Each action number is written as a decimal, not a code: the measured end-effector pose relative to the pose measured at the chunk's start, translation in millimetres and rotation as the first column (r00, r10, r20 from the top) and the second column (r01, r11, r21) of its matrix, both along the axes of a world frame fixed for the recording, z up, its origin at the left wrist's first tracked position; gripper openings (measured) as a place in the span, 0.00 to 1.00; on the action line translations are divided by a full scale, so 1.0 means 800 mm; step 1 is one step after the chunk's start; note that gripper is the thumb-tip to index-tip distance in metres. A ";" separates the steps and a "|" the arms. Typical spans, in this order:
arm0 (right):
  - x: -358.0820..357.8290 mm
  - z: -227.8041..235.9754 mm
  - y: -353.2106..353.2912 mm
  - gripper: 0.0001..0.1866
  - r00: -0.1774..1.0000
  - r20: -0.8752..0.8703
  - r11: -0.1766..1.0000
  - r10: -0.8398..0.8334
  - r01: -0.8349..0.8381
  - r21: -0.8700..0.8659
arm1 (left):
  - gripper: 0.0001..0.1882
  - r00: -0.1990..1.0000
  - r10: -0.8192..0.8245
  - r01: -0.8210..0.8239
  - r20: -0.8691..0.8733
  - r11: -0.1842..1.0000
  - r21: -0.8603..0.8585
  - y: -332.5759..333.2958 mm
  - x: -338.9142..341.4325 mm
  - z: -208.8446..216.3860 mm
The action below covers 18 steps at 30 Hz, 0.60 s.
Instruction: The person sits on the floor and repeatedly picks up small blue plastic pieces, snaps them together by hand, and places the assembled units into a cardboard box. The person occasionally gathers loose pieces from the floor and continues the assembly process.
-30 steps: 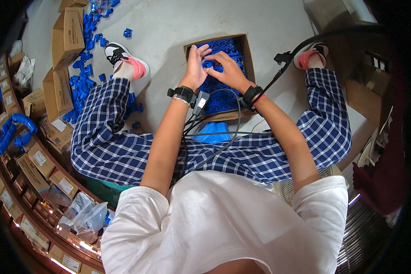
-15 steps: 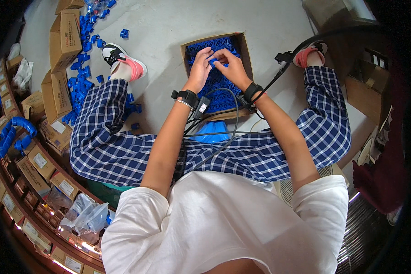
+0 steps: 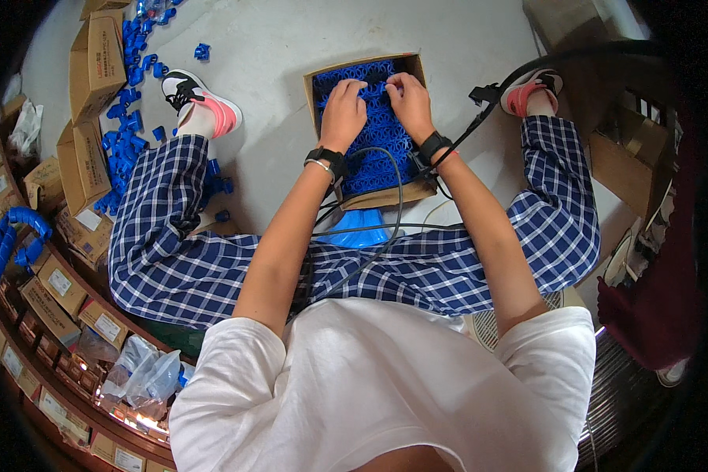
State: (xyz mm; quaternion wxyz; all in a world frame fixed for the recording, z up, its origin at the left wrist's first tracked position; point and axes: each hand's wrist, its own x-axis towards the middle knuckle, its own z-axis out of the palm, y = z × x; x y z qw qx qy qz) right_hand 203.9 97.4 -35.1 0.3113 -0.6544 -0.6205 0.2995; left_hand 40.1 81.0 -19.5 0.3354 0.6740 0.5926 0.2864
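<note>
An open cardboard box (image 3: 417, 71) stands on the floor between my legs, packed with rows of small blue plastic pieces (image 3: 370, 161) that form a ring-like lattice. Over its left half is my left hand (image 3: 344, 116), back up, with bent fingers closed at the top of the pieces. Across from it, my right hand (image 3: 411, 106) has its thumb and fingers drawn together low over the right half. Whatever either hand pinches is too small and too blended with the blue behind it to name.
Blue pipe fittings (image 3: 122, 149) lie scattered along the left floor beside open cartons (image 3: 96, 67). A rack of boxes (image 3: 63, 279) lines the far left. A black cable (image 3: 397, 185) loops over the box's near end. Another carton (image 3: 625, 169) stands at right.
My hands were together above the box, fingers around a small blue piece. They have parted and lowered onto the rows inside it. The view has shifted slightly.
</note>
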 end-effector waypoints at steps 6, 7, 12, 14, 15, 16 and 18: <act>-0.011 -0.013 0.020 0.06 0.991 0.133 0.999 0.025 -0.022 -0.025 | 0.16 0.974 -0.063 0.072 -0.219 0.997 0.033 0.022 0.006 -0.014; -0.011 -0.014 0.024 0.06 0.987 0.149 0.998 0.059 -0.054 -0.033 | 0.15 0.966 -0.081 0.087 -0.244 0.996 0.014 0.026 0.005 -0.017; -0.004 -0.017 0.031 0.05 0.957 0.209 0.980 0.199 -0.188 -0.070 | 0.12 0.954 -0.132 0.120 -0.269 0.991 -0.060 0.042 0.006 -0.030; -0.003 -0.019 0.033 0.05 0.944 0.224 0.970 0.241 -0.224 -0.098 | 0.11 0.952 -0.163 0.149 -0.259 0.986 -0.072 0.046 0.005 -0.034; -0.002 -0.020 0.034 0.05 0.937 0.232 0.964 0.263 -0.245 -0.100 | 0.10 0.948 -0.167 0.151 -0.272 0.985 -0.080 0.048 0.005 -0.037; -0.002 -0.022 0.036 0.05 0.926 0.249 0.958 0.283 -0.262 -0.112 | 0.10 0.943 -0.170 0.152 -0.285 0.985 -0.087 0.048 0.004 -0.039; -0.001 -0.024 0.039 0.06 0.900 0.290 0.944 0.325 -0.294 -0.148 | 0.10 0.942 -0.166 0.144 -0.293 0.985 -0.093 0.048 0.004 -0.042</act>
